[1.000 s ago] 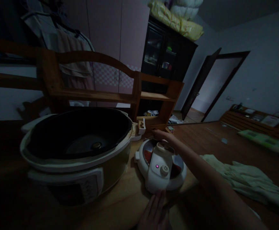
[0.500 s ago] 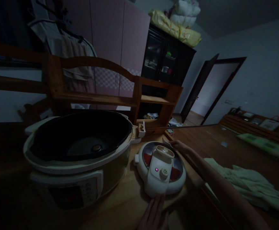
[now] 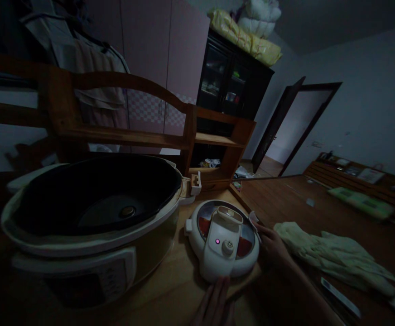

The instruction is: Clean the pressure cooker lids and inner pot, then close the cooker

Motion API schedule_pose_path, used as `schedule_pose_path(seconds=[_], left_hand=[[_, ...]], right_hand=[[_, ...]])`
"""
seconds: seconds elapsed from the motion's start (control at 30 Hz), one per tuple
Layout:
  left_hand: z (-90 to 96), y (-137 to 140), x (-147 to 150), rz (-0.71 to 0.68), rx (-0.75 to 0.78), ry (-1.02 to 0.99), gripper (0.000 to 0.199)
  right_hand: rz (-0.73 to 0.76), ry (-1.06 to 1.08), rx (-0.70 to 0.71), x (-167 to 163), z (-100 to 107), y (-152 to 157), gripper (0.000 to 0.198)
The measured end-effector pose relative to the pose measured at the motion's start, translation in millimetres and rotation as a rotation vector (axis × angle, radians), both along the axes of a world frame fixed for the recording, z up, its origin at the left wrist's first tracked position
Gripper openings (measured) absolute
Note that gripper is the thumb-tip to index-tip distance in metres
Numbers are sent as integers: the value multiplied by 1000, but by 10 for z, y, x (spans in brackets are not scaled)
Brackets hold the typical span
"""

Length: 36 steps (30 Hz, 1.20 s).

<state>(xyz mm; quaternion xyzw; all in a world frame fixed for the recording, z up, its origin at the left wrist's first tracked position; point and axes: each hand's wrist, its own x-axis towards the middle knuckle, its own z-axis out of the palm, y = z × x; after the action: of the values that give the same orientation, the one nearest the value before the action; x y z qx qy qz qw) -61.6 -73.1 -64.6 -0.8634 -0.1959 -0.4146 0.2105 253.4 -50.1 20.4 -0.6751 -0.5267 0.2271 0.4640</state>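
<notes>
While right hand fingers touch lid edge | left hand flat, released

Left hand cut off by bottom edge.

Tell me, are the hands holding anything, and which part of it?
The right hand is on the right rim of the cooker lid; the left hand touches its near edge. A full grip cannot be told.

No readable text anywhere: cooker control panel markings too dark and blurred to make out, lid shows only a small lit pink dot, no lettering
</notes>
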Motion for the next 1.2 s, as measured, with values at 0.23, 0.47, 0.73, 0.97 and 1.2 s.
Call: schedule_pose_path(seconds=[0.23,0.47,0.73,0.97,1.2], left_hand=[[-151,0,36,-31,-9,-14,32],[-83,-27,-50,-38,-80,153,44],[-60,-21,-2,-37,-102,51,48],[-71,-14,-60,-65,-62,95,41],[-187,-49,16,-26,-64,42,40]], right_hand=[[-303,61,131,-593,-316,-539,44],[-405,-63,193,-1357,-552,-845,50],[-220,-358,198,-1896,-832,-995,63],[-368,-320,162,-1522,-866,-1002,60],[-426,-232,76,-1030,-277,-624,48]])
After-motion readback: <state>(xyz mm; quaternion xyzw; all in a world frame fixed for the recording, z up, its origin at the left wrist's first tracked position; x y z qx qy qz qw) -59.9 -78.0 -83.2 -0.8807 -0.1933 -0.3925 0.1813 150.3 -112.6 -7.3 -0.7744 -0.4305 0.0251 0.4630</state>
